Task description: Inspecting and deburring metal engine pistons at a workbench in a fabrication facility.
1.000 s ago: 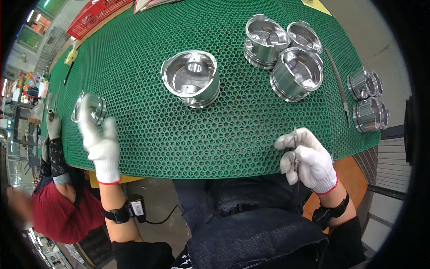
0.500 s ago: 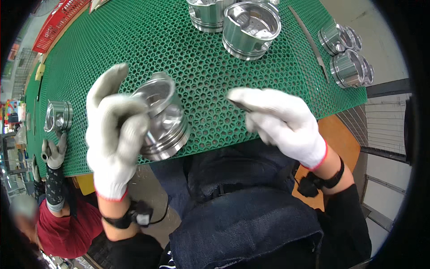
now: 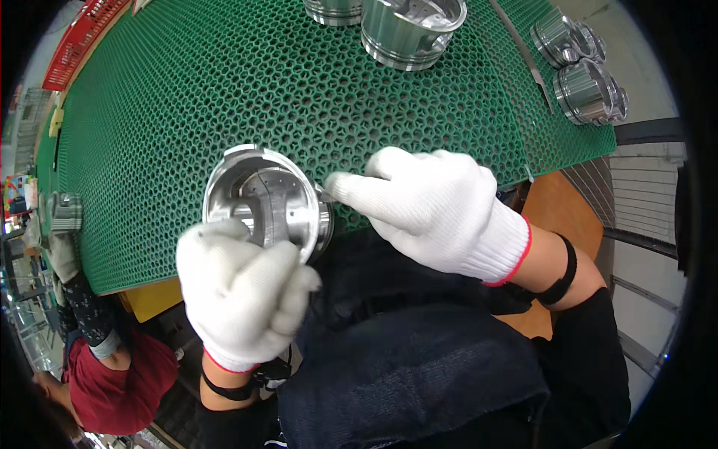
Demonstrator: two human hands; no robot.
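Note:
A shiny metal piston (image 3: 278, 196) is tilted at the near edge of the green mat, its hollow open end turned up toward me. My left hand (image 3: 243, 295), in a white knit glove, is closed at the near rim of the piston, fingers curled. From the right, my gloved right hand (image 3: 430, 209) comes up to the piston's side. Its index fingertip is at or very near the outer wall, and the other fingers are folded in. Whatever the right hand may hold is hidden by the glove.
Another piston (image 3: 407, 37) stands at the far middle of the green mat (image 3: 172, 112). Several pistons (image 3: 587, 91) sit at the right edge, beside a long thin metal strip (image 3: 523, 56). A red basket (image 3: 82, 45) lies far left. A co-worker (image 3: 123, 374) works at the left with a piston (image 3: 65, 212).
My left hand has moved down and right, closing at the piston's rim. The piston's open end has turned toward me. My right hand has come left to its side.

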